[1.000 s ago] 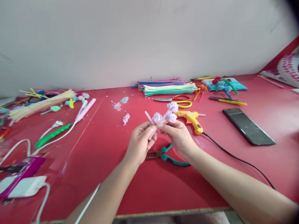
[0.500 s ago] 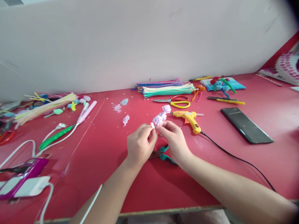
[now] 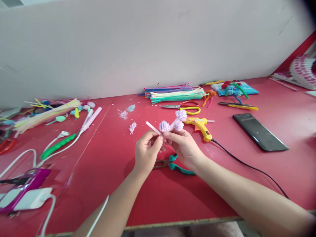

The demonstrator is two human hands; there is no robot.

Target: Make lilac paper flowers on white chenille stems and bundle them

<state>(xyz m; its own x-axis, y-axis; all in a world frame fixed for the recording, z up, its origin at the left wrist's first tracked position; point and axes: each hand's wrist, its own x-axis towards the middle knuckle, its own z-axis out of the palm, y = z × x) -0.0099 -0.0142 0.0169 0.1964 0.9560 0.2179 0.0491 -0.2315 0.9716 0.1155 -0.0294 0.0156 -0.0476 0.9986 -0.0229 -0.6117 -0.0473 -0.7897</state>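
Note:
Several fluffy lilac balls sit along a stem, forming a pipe-cleaner flower sprig. My right hand pinches this sprig near its lower end, fingers closed. Beside it, my left hand has its thumb and forefinger closed on a pale pink stick, which points up and left. Whether the stick joins the sprig is hidden behind the fingers. Below both hands, pliers with teal handles lie on the red table, partly covered by my right hand.
A yellow glue gun and a black phone lie to the right. Behind are scissors and bundled pipe cleaners. Lilac fluff lies left of my hands. A pink styling iron and a purple-and-white power strip are farther left.
The sprig has turned, so its balls now spread apart and face me more. The pale stick in my left hand shows longer. The left hand has rotated slightly, uncovering more of the pliers.

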